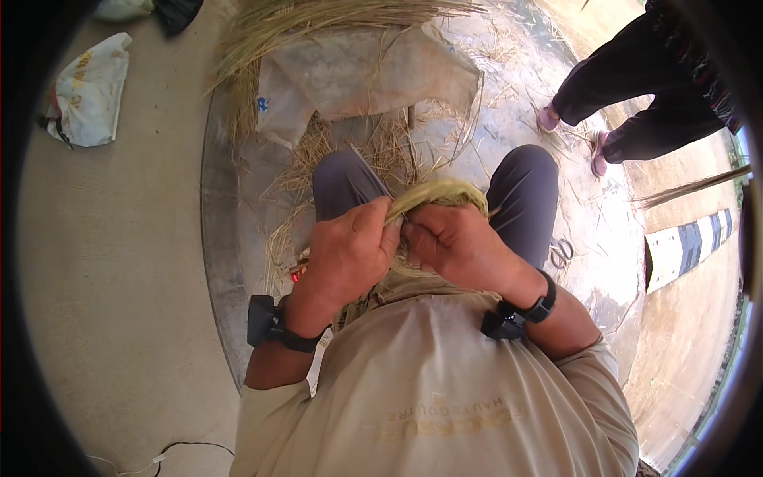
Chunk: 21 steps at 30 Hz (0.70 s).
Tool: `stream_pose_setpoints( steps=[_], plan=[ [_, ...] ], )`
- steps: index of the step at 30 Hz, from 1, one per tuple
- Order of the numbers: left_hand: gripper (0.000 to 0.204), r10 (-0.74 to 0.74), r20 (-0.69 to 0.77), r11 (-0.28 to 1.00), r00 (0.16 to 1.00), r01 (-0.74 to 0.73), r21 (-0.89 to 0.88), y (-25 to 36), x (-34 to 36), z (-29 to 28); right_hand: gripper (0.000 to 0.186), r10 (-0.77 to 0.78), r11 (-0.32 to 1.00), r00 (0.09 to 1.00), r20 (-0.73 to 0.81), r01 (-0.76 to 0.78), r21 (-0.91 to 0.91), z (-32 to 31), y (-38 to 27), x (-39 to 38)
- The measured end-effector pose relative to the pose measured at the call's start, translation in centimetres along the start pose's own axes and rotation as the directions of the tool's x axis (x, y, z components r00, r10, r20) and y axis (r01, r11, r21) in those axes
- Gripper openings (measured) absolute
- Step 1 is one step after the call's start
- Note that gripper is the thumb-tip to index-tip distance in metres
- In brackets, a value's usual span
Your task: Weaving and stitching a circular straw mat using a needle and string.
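A bundle of pale green-yellow straw [441,191] curves over my hands in front of my lap, between my knees. The fingers of my left hand [354,242] are closed on the bundle's left end. Close beside it, my right hand [461,246] is closed too, curled under the bent straw with the bundle lying across its knuckles. Thumbs and fingertips of the two hands almost meet, and what is pinched right there is partly hidden. More strands hang below the hands near my shirt.
A whitish plastic sheet [373,75] lies ahead of my knees beside a long straw pile [318,22]. Scissors [561,254] rest right of my right knee. Another person's dark-trousered legs [620,87] stand at far right. A white bag [91,95] lies at far left.
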State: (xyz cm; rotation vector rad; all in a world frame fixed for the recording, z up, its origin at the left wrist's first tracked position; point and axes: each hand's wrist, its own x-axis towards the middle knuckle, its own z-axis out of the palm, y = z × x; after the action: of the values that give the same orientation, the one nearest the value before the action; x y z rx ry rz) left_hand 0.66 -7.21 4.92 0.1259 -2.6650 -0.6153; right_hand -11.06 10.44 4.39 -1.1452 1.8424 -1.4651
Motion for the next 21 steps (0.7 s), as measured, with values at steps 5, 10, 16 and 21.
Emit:
stream_pose_setpoints(
  steps=[5, 10, 16, 21],
  plan=[
    [0.023, 0.141, 0.028, 0.987, 0.990, -0.143, 0.073, 0.0, 0.5, -0.5, 0.013, -0.242, 0.847, 0.969, -0.040, 0.191, -0.495, -3.6, -2.9, 0.9],
    [0.029, 0.325, 0.127, 0.941, 0.937, -0.334, 0.053, 1.1, 1.1, 0.4, 0.027, -0.189, 0.775, 0.982, 0.011, 0.156, -0.613, -3.4, -1.7, 3.9],
    [0.031, 0.311, 0.050, 0.949, 0.949, -0.313, 0.034, 1.8, 1.8, -0.2, 0.025, -0.089, 0.969, 0.979, -0.185, 0.042, -0.243, -4.5, -2.8, 5.4],
    [0.031, 0.285, 0.105, 0.958, 0.953, -0.288, 0.010, 1.7, 1.9, -1.0, 0.020, -0.172, 0.978, 0.975, -0.142, 0.152, -0.142, -4.3, -1.1, 4.4]
  ],
)
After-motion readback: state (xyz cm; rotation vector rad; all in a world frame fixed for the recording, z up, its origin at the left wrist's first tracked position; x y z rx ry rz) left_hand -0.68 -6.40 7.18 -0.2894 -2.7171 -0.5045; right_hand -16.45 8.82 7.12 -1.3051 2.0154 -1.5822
